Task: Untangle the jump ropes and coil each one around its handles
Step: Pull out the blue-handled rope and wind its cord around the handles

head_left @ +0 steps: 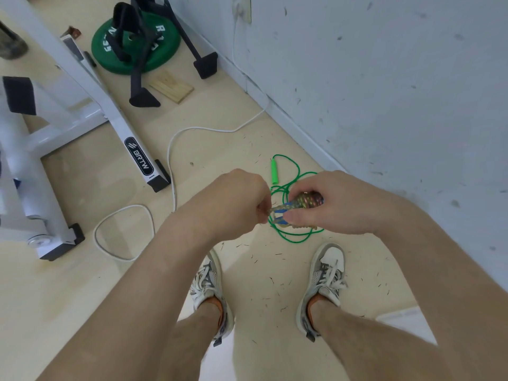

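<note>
A multicoloured jump rope (308, 201) is wound in a tight coil around its blue handles, and my right hand (332, 204) grips that bundle. My left hand (236, 204) pinches the loose end of the same rope just left of the bundle. Below my hands, on the floor by the wall, lies a green jump rope (291, 235) in loose loops. One green handle (274, 171) points away from me; the other handle is hidden.
A white cable (170, 149) snakes over the floor from a wall socket. A white exercise-machine frame (121, 127) stands at left, with a green weight plate (132, 48), black stands and a wooden block (171, 88) behind. The grey wall (384, 92) runs along the right. My shoes are below.
</note>
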Demonstrator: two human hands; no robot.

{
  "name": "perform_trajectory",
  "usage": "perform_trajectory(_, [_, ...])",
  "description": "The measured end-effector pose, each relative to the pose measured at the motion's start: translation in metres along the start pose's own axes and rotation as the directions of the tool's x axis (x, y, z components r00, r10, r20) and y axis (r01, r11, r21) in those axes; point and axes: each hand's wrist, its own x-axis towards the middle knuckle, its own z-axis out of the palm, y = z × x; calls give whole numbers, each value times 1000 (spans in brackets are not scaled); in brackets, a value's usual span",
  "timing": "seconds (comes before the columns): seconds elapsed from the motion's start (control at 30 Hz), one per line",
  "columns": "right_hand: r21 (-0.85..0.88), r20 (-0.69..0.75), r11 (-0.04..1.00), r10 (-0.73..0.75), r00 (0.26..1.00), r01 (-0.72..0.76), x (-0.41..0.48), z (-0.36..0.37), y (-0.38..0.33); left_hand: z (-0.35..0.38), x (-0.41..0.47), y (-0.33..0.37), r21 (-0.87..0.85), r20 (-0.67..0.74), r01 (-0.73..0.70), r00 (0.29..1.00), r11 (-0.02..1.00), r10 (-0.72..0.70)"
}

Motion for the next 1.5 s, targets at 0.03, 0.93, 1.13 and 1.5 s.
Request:
perform_trajectory(0.03, [4, 0, 1000, 2, 1000, -2, 0, -1, 1, 0, 0, -3, -39, -10, 7, 1000, 999, -7])
perform_trajectory(0.93, [270, -108, 958, -70, 992, 97, 0, -3, 7, 3, 0, -4, -652, -277, -67, 948, 755, -155])
perform_trajectory(1.13, [238, -148, 965, -71, 986, 105, -1, -4, 7, 3, -1, 0, -603, -372, -109, 915, 790, -158])
perform_trajectory(1.5, [182, -154, 978, -72, 985, 100, 2, 1, 4, -1, -4, 0, -541, -273, -89, 959, 836, -75])
